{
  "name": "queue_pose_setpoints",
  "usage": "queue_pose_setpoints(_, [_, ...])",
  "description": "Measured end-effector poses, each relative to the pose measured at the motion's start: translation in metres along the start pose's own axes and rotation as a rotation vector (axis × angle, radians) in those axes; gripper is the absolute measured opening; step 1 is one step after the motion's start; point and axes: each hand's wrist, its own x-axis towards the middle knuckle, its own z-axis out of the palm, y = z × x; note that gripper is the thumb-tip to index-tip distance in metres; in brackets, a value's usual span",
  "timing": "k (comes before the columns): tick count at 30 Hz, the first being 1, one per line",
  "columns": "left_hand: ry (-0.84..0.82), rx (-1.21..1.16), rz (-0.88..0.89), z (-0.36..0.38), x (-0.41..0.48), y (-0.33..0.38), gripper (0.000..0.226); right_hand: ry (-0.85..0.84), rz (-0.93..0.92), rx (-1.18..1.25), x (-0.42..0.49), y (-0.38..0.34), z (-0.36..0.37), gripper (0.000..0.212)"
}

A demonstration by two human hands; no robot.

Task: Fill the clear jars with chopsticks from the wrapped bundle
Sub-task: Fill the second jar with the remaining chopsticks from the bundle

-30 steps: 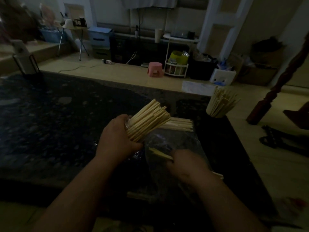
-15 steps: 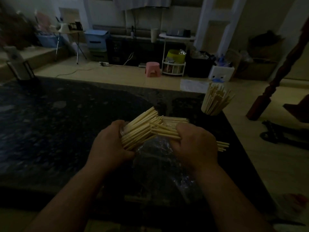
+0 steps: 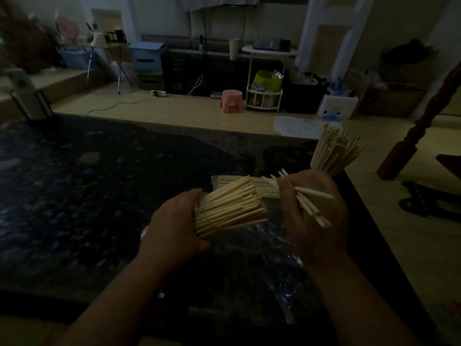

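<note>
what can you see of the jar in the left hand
The clear jar is mostly hidden: only a sliver of its transparent rim shows. The left hand grips it round the body, tipped well over so its mouth points up and to the right. It is packed with pale wooden chopsticks that stick far out of the mouth. It is held over the dark table; its base cannot be seen.

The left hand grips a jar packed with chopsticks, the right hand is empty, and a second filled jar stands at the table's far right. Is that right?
Not quite. The head view shows the right hand holding a small bunch of chopsticks, not empty. The rest holds: the left hand grips the jar, and the second jar stands far right.
</note>
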Motion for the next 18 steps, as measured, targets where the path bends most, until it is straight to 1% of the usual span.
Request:
queue_pose_setpoints(2, [-0.015,0.003,0.017,0.001,0.0,0.001,0.103,0.054,0.068,0.119,0.001,-0.002,0.004,0.027])
queue_pose_setpoints(3, [-0.021,0.003,0.023,0.002,0.001,0.002,0.103,0.079,0.09,0.154,0.002,-0.004,0.006,0.027])
queue_pose_setpoints(8, [-0.029,-0.01,0.017,0.005,0.005,0.0,0.103,0.196,0.14,0.214,0.001,-0.015,0.008,0.033])
queue_pose_setpoints(10, [-0.019,-0.011,0.02,0.006,0.005,-0.002,0.102,0.224,0.149,0.268,0.002,-0.018,0.009,0.025])
queue_pose_setpoints(12, [-0.01,-0.015,0.027,0.006,0.005,-0.003,0.101,0.22,0.13,0.272,0.003,-0.021,0.007,0.02])
queue_pose_setpoints(15, [-0.002,-0.02,0.038,0.005,0.005,-0.004,0.098,0.192,0.051,0.179,0.002,-0.024,0.006,0.024])
queue_pose_setpoints(16, [-0.006,-0.018,0.037,0.005,0.004,-0.004,0.098,0.19,0.069,0.198,0.0,-0.025,0.008,0.026])
queue_pose_setpoints(18, [-0.011,-0.028,0.035,0.004,0.004,-0.004,0.099,0.188,0.206,0.353,-0.002,-0.031,0.013,0.026])
